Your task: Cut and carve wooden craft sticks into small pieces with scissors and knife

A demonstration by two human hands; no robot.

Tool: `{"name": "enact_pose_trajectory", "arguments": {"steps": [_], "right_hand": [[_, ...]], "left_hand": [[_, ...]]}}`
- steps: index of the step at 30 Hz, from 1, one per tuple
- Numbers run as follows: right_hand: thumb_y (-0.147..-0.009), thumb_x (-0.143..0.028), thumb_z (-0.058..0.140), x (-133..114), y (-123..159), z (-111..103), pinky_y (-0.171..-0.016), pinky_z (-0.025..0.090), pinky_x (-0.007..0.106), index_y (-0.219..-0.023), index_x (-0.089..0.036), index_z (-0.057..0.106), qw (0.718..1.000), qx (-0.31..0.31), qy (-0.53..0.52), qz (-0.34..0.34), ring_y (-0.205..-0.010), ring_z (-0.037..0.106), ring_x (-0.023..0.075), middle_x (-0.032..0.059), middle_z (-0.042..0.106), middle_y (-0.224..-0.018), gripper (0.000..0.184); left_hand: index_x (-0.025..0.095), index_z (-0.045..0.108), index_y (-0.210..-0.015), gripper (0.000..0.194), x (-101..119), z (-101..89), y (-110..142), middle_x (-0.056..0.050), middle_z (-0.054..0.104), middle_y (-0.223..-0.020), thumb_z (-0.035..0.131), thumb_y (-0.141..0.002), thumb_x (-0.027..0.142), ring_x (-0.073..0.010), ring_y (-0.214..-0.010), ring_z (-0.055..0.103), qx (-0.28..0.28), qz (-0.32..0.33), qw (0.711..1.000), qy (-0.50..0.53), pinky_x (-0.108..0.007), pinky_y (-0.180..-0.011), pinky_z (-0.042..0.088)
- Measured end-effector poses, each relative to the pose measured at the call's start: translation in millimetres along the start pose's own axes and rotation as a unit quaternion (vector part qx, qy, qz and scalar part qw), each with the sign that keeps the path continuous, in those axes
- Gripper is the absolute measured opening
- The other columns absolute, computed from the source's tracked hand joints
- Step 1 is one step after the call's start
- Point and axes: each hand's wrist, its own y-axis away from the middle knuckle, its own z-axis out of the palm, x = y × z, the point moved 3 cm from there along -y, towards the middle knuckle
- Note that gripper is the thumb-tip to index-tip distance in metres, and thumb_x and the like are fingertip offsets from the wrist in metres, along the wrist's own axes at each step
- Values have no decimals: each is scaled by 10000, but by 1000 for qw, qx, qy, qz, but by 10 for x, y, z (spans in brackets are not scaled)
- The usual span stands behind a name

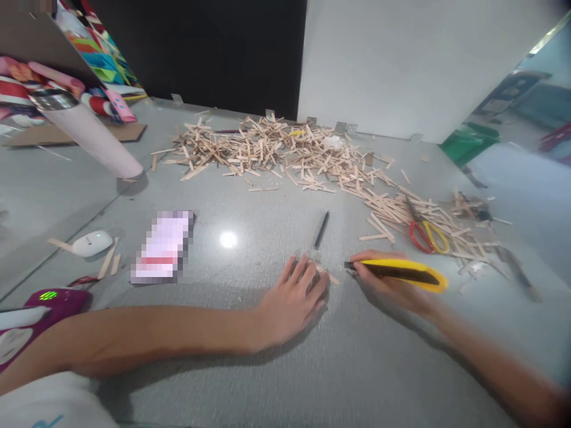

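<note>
Because my left hand (295,303) lay, fingers spread, near the yellow cutter (404,271) my right hand (390,293) pinched, far from the table's (267,217) back edge, a slip could cut me.

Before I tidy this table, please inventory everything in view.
Table: one, grey, underneath
Wooden sticks: many, tan, back, right
Knife: one, yellow/black, right
Thin rod: one, black, centre
Scissors: one, red/yellow, right
Apparent phone: one, pinkish, left
Mouse: one, white, left
Bottle: one, pink, back left
Device: one, purple, left edge
Cardboard: one, brown, behind bottle
Panels: two, black/white, back
Brackets: several, silver, below panels
Container: one, green, back right
Bundles: several, multicoloured, back left
Blurred clutter: uncountable, dark, right
Sleeve: one, white, lower left
Left grip: one, bare, centre
Right grip: one, bare, right, holding knife
</note>
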Motion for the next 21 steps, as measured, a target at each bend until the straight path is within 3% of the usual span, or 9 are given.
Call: {"name": "enact_pose_trajectory", "arguments": {"steps": [4,6,9,12,18,21], "right_hand": [[-1033,-390,713,-166,-21,118,-631,515,324,-926,-247,737,997,57,-30,32,-658,690,190,12,765,-766,181],[-1031,-389,698,-226,-39,187,-625,510,315,-938,-241,738,995,66,-57,41,-648,686,184,13,758,-759,179],[-1075,-439,636,-215,-53,282,-573,508,300,-1051,-238,767,988,47,-119,83,-589,676,172,19,765,-752,241],[-1093,-495,622,-142,-38,327,-512,495,280,-1102,-241,776,975,40,-177,126,-538,664,171,1,715,-655,297],[-1081,-462,652,-128,-20,299,-556,520,291,-1064,-251,778,975,70,-164,130,-565,665,171,1,702,-670,246],[-1045,-500,705,-143,-21,297,-521,501,288,-1042,-258,775,973,70,-168,142,-541,625,162,-5,688,-674,252]], "left_hand": [[37,551,-1505,469,25,-11,13,-262,642,-1393,448,-1150,326,-427,-1280,656,15,-3,999,-35,-604,-1068,542],[-1,581,-1459,413,43,-68,16,-261,678,-1327,498,-1113,208,-399,-1192,686,38,11,997,-67,-552,-1001,563],[-15,634,-1381,377,94,-191,21,-213,721,-1183,548,-1018,44,-318,-1033,705,53,96,992,-65,-454,-917,569],[16,687,-1276,305,141,-281,36,-157,719,-1050,597,-985,35,-253,-879,674,51,171,984,-12,-395,-835,555],[91,710,-1122,198,108,-212,22,-128,727,-1004,574,-991,30,-255,-903,655,41,131,990,32,-395,-827,541],[103,679,-1200,262,24,-214,-40,-184,742,-1262,522,-1000,39,-296,-1144,670,15,127,989,78,-458,-972,539]]}}
